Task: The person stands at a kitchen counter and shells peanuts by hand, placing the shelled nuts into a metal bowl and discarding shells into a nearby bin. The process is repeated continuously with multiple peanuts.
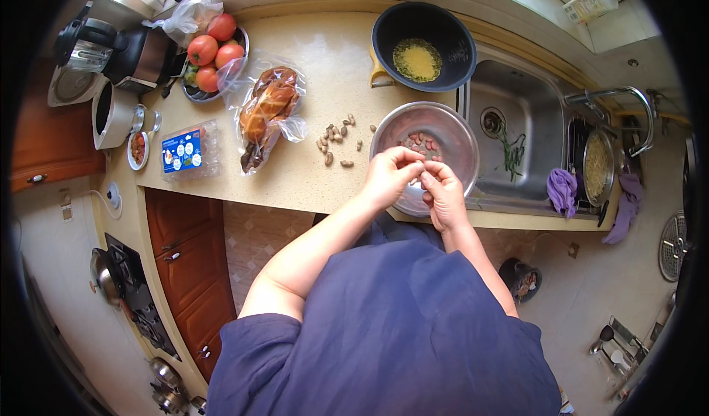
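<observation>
Over a stainless steel bowl (460, 139), my left hand (392, 176) and my right hand (443, 194) meet fingertip to fingertip. A small peanut seems to be pinched between them, mostly hidden by the fingers. Shelled reddish peanuts (424, 143) lie in the bottom of the bowl. Several unshelled peanuts (334, 133) are scattered on the counter to the left of the bowl. Behind the bowl stands a dark cooking pot (462, 47) with yellow and green grains in it.
The sink (515, 83) on the right holds green vegetable scraps (510, 150). Purple cloths (562, 191) hang at its edge. Left on the counter are bagged browned meat (271, 105), a clear plastic box (207, 153) and a bowl of tomatoes (203, 50). A bin (512, 274) stands below.
</observation>
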`<state>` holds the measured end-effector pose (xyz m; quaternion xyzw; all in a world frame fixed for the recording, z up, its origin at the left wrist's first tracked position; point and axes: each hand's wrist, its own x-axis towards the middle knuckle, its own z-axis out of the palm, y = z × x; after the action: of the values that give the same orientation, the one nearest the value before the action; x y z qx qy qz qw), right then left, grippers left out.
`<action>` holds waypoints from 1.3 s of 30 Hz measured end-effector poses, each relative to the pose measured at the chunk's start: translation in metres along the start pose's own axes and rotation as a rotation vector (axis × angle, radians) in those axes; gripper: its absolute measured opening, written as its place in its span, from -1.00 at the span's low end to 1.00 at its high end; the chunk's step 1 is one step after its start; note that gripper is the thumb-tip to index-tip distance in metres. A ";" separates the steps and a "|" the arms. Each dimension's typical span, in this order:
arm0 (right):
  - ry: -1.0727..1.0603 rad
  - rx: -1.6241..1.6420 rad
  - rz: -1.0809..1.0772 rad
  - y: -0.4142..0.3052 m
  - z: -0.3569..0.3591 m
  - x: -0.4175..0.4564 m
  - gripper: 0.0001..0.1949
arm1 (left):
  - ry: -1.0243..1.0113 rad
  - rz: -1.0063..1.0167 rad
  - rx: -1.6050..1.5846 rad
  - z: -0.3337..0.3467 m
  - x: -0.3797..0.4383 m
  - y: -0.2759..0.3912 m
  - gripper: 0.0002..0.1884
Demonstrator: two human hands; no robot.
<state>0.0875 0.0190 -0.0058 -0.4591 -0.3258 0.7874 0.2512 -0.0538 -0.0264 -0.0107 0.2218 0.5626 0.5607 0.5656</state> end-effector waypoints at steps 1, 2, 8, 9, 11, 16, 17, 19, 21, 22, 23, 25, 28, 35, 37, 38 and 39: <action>-0.001 -0.057 -0.034 0.002 -0.001 0.001 -0.80 | 0.017 -0.018 -0.069 0.005 -0.002 -0.001 -0.85; 0.008 -0.053 -0.044 0.002 -0.003 0.002 -0.82 | 0.029 -0.032 -0.098 0.006 -0.001 -0.002 -0.86; 0.064 -0.186 -0.119 0.006 0.001 0.003 -0.82 | 0.162 0.211 0.202 0.014 -0.001 -0.015 -0.94; 0.072 -0.238 -0.165 0.006 0.002 0.002 -0.83 | 0.179 0.293 0.293 0.015 -0.002 -0.014 -0.94; 0.087 -0.342 -0.258 0.006 0.003 0.000 -0.85 | 0.190 0.356 0.366 0.017 -0.005 -0.009 -0.94; 0.142 -0.492 -0.389 0.013 -0.003 0.001 -0.87 | 0.231 0.426 0.434 0.022 -0.010 -0.010 -0.93; 0.147 -0.478 -0.403 0.013 -0.002 0.001 -0.87 | 0.244 0.390 0.348 0.022 -0.011 -0.014 -0.93; 0.147 -0.300 -0.309 0.012 0.000 0.000 -0.88 | 0.252 0.337 0.202 0.025 -0.009 -0.024 -0.94; 0.141 -0.131 -0.236 0.009 0.003 0.000 -0.88 | 0.233 0.179 -0.091 0.028 -0.013 -0.025 -0.91; 0.133 -0.052 -0.208 0.006 0.005 -0.001 -0.88 | 0.221 0.147 -0.145 0.030 -0.014 -0.021 -0.90; 0.125 0.027 -0.181 0.004 0.004 0.000 -0.88 | 0.208 0.113 -0.199 0.033 -0.014 -0.015 -0.88; 0.103 0.147 -0.096 0.001 0.002 0.000 -0.86 | 0.193 0.081 -0.266 0.033 -0.014 -0.013 -0.87; 0.063 0.282 -0.018 -0.002 0.001 -0.001 -0.87 | 0.170 0.075 -0.305 0.031 -0.013 -0.015 -0.85; -0.026 0.392 0.014 -0.007 -0.002 -0.004 -0.86 | 0.107 0.065 -0.451 0.030 -0.012 -0.012 -0.83; -0.015 0.397 0.017 -0.007 -0.001 -0.005 -0.88 | 0.128 0.004 -0.411 0.028 -0.011 -0.016 -0.85; -0.007 0.401 0.019 -0.006 -0.001 -0.005 -0.89 | 0.138 -0.026 -0.390 0.028 -0.011 -0.017 -0.86; 0.000 0.405 0.021 -0.005 -0.001 -0.005 -0.90 | 0.158 -0.064 -0.352 0.027 -0.011 -0.019 -0.86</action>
<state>0.0910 0.0194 0.0000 -0.4027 -0.1562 0.8392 0.3303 -0.0199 -0.0305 -0.0158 0.0568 0.5050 0.6480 0.5673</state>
